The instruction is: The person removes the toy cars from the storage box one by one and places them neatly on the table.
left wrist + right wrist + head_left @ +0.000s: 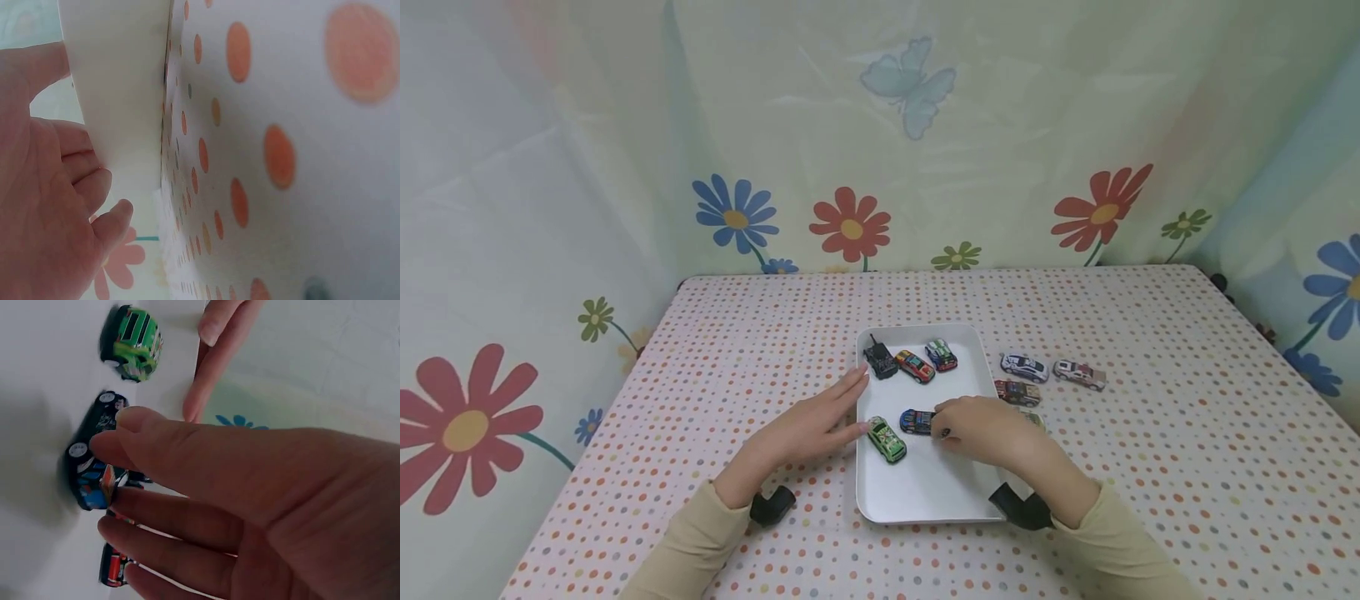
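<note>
From where I stood, the right hand [985, 429] covered one end of the dark blue car [916, 422], pinching it between thumb and fingers; I couldn't tell whether its wheels touched the tray [928, 497]. Beyond that hand, a pale green car [1032, 418] was mostly hidden, only a sliver showing. Seen from the left wrist, the tray's wall blocked the other toys.

The blue car was inside the white tray, around its middle. A green car [887, 442] lay near the left wall, while a black tank [881, 360], a red-and-yellow car [915, 367] and a green-and-white car [941, 355] sat toward the far end.

The left hand [816, 423] gripped no toy, its fingers relaxed against the tray's left edge. Just outside the right edge lay a brownish-red car [1018, 392], with a white-and-blue car [1024, 367] behind it and a white-and-tan car [1079, 374] farther right. Bare tray floor stretched from the held car to the near rim, and dotted cloth [737, 350] spread wide on both sides.
</note>
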Action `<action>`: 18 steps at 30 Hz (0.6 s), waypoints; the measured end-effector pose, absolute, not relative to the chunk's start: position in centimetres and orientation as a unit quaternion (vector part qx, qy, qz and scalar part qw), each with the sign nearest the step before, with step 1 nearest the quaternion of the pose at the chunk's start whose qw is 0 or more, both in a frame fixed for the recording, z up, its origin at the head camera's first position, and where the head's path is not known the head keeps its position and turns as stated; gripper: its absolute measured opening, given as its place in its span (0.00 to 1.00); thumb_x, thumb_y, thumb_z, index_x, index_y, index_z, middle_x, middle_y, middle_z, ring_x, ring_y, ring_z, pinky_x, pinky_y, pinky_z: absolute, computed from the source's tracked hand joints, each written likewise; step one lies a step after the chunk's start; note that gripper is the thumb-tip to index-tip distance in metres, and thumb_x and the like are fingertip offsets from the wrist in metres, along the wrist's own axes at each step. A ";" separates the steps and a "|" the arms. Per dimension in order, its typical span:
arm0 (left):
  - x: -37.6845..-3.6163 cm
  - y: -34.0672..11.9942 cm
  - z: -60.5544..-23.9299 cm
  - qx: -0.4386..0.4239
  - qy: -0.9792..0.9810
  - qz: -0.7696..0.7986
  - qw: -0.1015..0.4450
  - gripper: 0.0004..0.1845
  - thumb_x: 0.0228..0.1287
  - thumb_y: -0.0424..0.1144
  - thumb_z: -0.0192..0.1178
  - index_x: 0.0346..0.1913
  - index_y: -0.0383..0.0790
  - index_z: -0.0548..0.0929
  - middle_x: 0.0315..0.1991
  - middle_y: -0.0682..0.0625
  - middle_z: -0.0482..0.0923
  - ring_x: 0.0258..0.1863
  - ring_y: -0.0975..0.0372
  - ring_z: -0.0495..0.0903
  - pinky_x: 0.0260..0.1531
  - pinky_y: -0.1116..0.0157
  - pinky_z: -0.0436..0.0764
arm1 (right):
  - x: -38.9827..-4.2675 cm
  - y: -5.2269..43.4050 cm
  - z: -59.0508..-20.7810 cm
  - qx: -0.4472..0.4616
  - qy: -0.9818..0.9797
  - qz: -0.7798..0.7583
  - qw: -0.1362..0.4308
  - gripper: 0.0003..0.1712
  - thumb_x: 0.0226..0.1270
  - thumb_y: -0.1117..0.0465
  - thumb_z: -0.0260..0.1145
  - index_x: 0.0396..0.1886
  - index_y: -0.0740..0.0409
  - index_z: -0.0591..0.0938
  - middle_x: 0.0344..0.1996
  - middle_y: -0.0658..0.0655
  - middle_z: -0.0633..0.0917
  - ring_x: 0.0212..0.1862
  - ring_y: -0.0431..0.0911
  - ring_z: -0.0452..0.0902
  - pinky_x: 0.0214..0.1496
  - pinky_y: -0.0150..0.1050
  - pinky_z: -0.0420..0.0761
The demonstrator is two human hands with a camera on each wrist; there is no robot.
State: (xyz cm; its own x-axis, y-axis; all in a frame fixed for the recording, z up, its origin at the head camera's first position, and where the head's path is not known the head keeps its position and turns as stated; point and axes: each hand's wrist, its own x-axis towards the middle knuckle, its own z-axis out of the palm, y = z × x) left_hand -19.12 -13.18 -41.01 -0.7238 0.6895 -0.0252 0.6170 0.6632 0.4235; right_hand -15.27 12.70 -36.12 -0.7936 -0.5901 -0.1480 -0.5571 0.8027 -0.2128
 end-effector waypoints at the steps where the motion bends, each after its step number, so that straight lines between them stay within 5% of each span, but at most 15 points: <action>1: -19.1 -13.1 -40.9 0.360 0.907 0.198 0.093 0.38 0.70 0.58 0.44 0.74 0.39 0.48 0.74 0.53 0.36 0.70 0.64 0.40 0.65 0.62 0.54 | -15.5 13.0 -36.2 -0.306 0.943 -0.082 0.102 0.03 0.57 0.66 0.69 0.27 0.54 0.84 0.31 0.50 0.83 0.33 0.44 0.77 0.34 0.40 0.79; 4: -19.1 -13.1 -40.8 0.360 0.906 0.200 0.095 0.38 0.70 0.58 0.44 0.74 0.39 0.49 0.74 0.52 0.37 0.70 0.63 0.41 0.65 0.61 0.54 | -16.4 13.4 -36.4 -0.316 0.942 -0.068 0.091 0.09 0.52 0.66 0.73 0.23 0.52 0.80 0.22 0.45 0.78 0.25 0.40 0.69 0.27 0.37 0.73; 13: -18.9 -13.2 -40.8 0.360 0.906 0.201 0.095 0.38 0.71 0.57 0.45 0.74 0.39 0.49 0.74 0.51 0.37 0.70 0.61 0.42 0.64 0.59 0.55 | -17.9 12.0 -37.2 -0.314 0.943 0.056 0.093 0.15 0.47 0.53 0.76 0.31 0.50 0.80 0.22 0.44 0.78 0.25 0.41 0.73 0.28 0.38 0.76; 18: -18.9 -13.2 -40.6 0.361 0.906 0.202 0.092 0.38 0.71 0.56 0.45 0.73 0.38 0.49 0.74 0.50 0.37 0.70 0.61 0.42 0.65 0.60 0.54 | -18.3 11.1 -37.5 -0.331 0.938 0.072 0.072 0.13 0.49 0.55 0.76 0.26 0.48 0.77 0.18 0.43 0.75 0.23 0.40 0.70 0.27 0.36 0.74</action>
State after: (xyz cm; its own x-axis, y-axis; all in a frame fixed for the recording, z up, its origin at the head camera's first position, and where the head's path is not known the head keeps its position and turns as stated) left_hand -18.90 -13.15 -40.62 -0.7228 0.6908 -0.0213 0.6165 0.6583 0.4320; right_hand -18.34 11.14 -37.53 -0.7706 -0.6108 -0.1818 -0.6314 0.7705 0.0875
